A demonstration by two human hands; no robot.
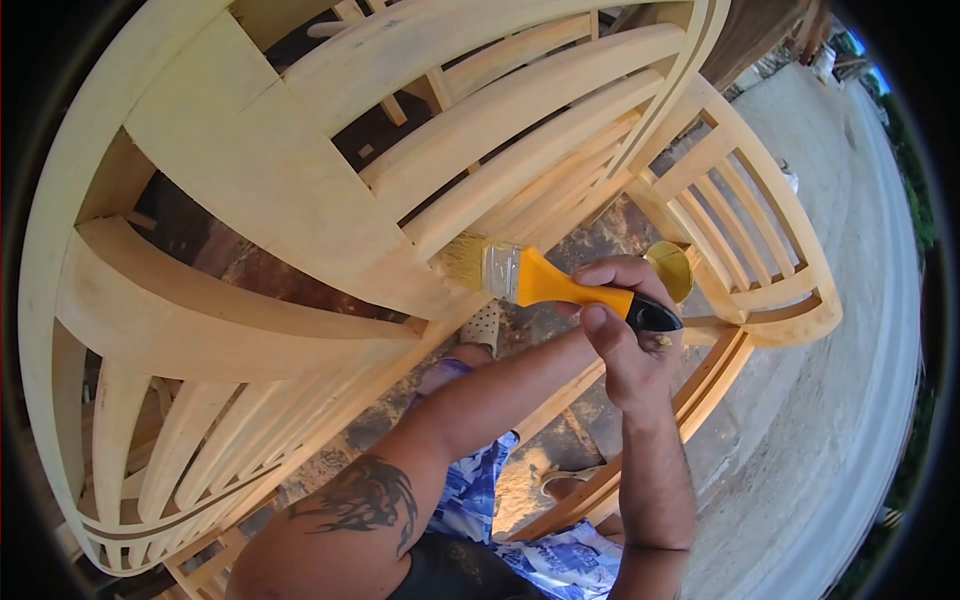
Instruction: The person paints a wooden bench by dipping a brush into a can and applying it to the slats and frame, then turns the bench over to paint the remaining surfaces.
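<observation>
My right hand (635, 335) is closed around the handle of a flat paintbrush (560, 283), yellow with a black end and a metal ferrule. Its pale bristles meet the edge of a broad wooden panel (300, 190) on a large curved, slatted frame of light bare wood. Just beyond my knuckles is a yellowish cup (670, 270), its mouth facing me. My tattooed left forearm (500, 395) reaches in from the lower left and passes behind my right hand, which hides the left hand's fingers.
A smaller slatted wooden frame (745, 215) stands at the right, with wooden rails (715, 385) below it. Curved slats (520, 85) cross the top. Dusty dark flooring (560, 430) shows between the wooden parts, near my feet. Grey concrete ground (830, 330) stretches along the right.
</observation>
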